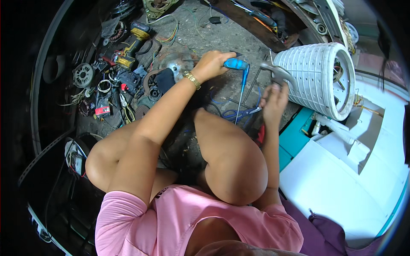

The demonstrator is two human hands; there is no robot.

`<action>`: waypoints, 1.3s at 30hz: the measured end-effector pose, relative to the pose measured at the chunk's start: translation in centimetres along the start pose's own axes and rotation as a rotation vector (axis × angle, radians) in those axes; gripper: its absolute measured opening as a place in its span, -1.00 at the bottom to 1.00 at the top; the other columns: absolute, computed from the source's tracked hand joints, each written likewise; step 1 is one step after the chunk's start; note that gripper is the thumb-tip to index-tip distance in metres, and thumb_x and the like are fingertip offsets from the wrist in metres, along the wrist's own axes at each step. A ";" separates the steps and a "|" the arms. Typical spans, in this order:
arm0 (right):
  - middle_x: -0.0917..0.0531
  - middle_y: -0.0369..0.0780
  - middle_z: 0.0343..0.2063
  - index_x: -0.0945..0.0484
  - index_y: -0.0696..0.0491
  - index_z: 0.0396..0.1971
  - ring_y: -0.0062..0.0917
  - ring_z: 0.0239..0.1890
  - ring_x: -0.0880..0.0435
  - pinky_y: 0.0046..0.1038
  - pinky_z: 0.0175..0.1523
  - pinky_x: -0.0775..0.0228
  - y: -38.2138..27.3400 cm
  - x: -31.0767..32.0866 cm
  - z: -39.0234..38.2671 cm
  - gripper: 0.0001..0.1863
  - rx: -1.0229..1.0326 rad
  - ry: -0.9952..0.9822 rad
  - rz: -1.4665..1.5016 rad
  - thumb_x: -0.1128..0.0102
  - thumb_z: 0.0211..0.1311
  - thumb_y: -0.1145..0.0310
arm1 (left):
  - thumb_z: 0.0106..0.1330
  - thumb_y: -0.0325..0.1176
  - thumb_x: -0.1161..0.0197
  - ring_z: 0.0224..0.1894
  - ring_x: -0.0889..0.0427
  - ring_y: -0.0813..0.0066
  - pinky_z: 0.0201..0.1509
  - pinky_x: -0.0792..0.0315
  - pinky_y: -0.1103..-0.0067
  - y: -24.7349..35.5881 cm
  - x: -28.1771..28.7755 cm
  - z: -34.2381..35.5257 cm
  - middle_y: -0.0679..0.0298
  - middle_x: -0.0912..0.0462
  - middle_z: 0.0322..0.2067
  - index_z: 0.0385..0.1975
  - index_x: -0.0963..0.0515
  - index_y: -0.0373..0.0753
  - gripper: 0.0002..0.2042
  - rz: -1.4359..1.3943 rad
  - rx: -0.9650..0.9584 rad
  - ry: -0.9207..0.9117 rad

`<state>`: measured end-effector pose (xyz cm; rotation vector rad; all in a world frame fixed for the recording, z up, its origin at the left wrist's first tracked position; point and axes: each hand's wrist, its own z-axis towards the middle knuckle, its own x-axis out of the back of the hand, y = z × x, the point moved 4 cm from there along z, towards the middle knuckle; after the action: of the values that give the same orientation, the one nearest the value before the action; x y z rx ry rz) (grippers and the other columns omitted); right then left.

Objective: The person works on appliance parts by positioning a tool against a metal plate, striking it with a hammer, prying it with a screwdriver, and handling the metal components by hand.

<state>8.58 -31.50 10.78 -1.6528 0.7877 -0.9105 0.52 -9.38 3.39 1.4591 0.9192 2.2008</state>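
Observation:
My left hand (211, 65), with a gold watch at its wrist, is closed round the grip of a blue-handled screwdriver (235, 64). A long thin shaft slants down from the grip's right end toward the floor near my knee. To its right, my right hand (275, 100) grips a claw hammer (279, 73), its metal head above my fingers and close to the white drum. Most of the hammer's handle is hidden by my hand and forearm. Blue-handled scissors (239, 113) lie on the floor between my hands and my right knee.
A white perforated washing machine drum (305, 79) lies on its side at right, beside a white and teal machine body (333, 179). At left are a yellow cordless drill (132, 45), pliers (126, 106), motor parts and wires. A wooden tool box (256, 25) stands at the back.

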 end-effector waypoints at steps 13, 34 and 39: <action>-0.54 -0.14 -0.51 -0.49 0.16 -0.30 -0.33 -0.46 -0.54 -0.40 -0.32 -0.43 -14.1 11.3 4.8 -0.77 0.776 0.462 -0.258 0.02 0.42 0.29 | 0.05 -0.38 -0.42 -0.25 -0.68 -0.07 -0.19 -0.55 0.25 -0.7 0.7 1.8 0.02 -0.71 -0.32 -0.05 -0.61 -0.11 -0.61 -0.108 0.104 0.113; -0.40 -0.29 -0.64 -0.35 0.09 -0.11 -0.67 -0.77 -0.30 -0.59 -0.70 -0.18 0.0 3.7 0.7 -0.76 0.007 0.075 0.191 0.13 0.58 0.20 | 0.39 -0.13 -0.31 -0.16 -0.50 0.49 -0.05 -0.45 0.51 -5.7 7.2 6.6 0.22 -0.53 -0.15 0.33 -0.18 -0.22 -0.38 -0.415 0.182 -0.197; -0.41 -0.29 -0.64 -0.29 0.03 -0.24 -0.68 -0.77 -0.31 -0.61 -0.71 -0.20 1.4 2.7 0.8 -0.79 -0.021 0.070 0.157 0.13 0.58 0.21 | 0.38 -0.12 -0.31 0.16 -0.48 0.32 0.30 -0.33 0.42 -7.0 7.0 5.4 0.04 -0.51 0.12 0.37 -0.16 -0.28 -0.32 -0.377 0.111 -0.096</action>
<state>10.54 -33.72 9.78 -1.5594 0.9641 -0.8554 2.10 1.66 4.86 1.2985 1.1888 1.8185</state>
